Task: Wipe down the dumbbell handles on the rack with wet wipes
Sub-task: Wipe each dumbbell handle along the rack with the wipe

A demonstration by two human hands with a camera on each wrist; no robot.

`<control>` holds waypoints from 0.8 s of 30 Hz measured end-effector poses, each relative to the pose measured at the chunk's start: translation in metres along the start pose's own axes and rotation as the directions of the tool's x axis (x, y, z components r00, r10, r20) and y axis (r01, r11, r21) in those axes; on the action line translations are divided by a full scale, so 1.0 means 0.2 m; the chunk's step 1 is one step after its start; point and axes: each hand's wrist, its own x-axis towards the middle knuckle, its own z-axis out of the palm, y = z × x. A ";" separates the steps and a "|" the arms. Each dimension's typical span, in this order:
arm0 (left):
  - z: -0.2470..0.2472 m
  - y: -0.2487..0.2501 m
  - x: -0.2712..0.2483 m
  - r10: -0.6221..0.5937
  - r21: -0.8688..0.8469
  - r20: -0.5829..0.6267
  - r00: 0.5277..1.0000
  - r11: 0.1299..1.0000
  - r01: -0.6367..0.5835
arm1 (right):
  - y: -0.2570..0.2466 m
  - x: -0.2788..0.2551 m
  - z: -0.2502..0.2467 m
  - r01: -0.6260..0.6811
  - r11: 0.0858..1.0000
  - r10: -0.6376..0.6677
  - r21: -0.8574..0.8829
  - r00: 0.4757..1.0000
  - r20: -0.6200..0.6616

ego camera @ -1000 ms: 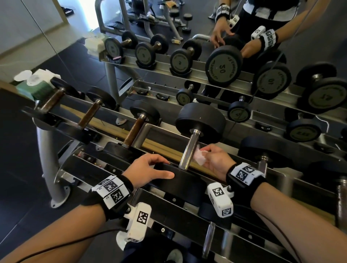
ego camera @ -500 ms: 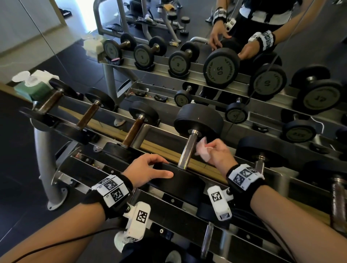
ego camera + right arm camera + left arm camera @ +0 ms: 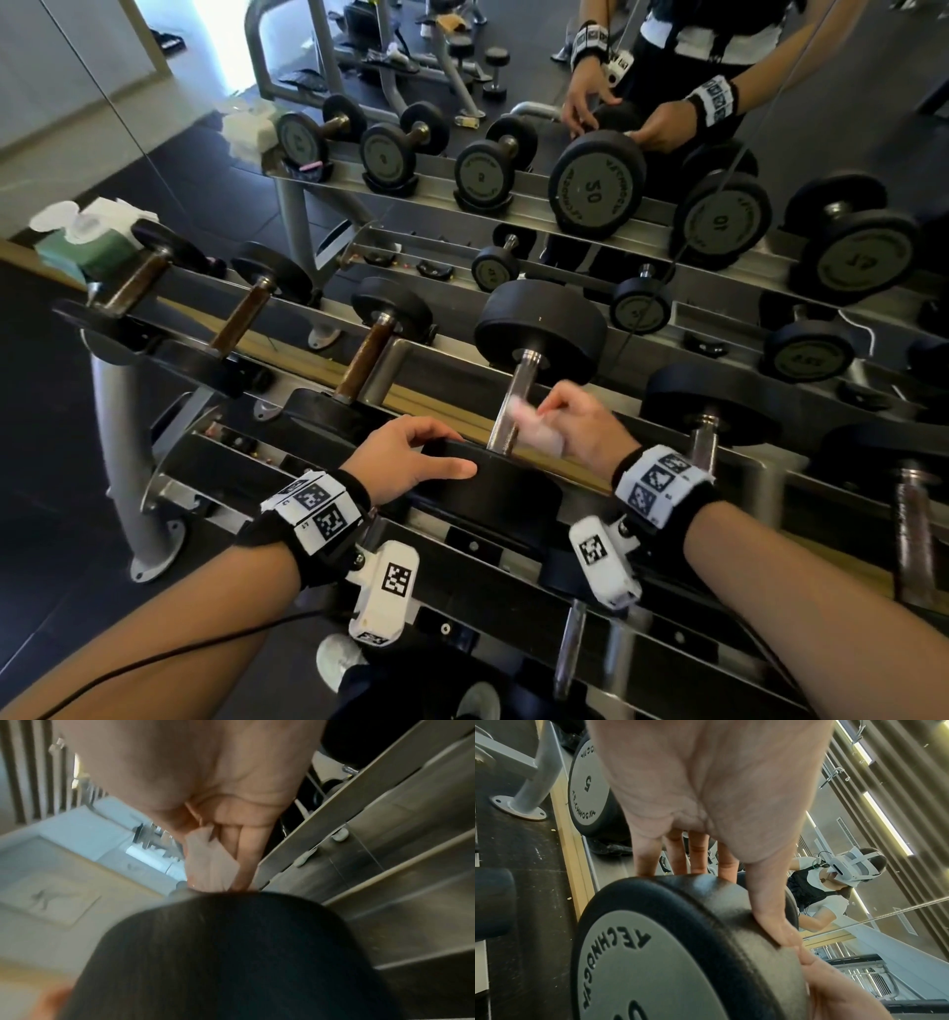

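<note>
L hand [image 3: 411, 457] on dumbbell [image 3: 539, 329] | R hand [image 3: 580, 426] w/ wipe [image 3: 536, 429] at handle [image 3: 513, 406]

Wipe slides nearer along the handle

The right hand [image 3: 583, 424] has drawn the wet wipe [image 3: 536, 431] down the chrome handle [image 3: 513, 406] toward its near end.

Left hand [image 3: 411, 457] rests flat, fingers spread; right hand [image 3: 580, 429] pinches closed.
</note>
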 end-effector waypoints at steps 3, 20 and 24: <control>0.01 -0.01 -0.01 -0.003 -0.035 -0.018 1.000 0.999 0.003 | 0.01 0.07 -0.05 -0.059 0.995 0.079 0.079 0.956 -0.281; 0.01 -0.03 -0.01 0.026 -0.041 -0.030 0.999 0.999 -0.027 | 0.12 0.06 0.08 0.061 0.989 -0.066 -0.133 0.997 -0.038; 0.01 -0.03 0.00 0.030 -0.049 -0.037 0.999 0.998 -0.032 | 0.17 -0.03 0.07 0.085 0.978 -0.055 -0.193 0.987 0.152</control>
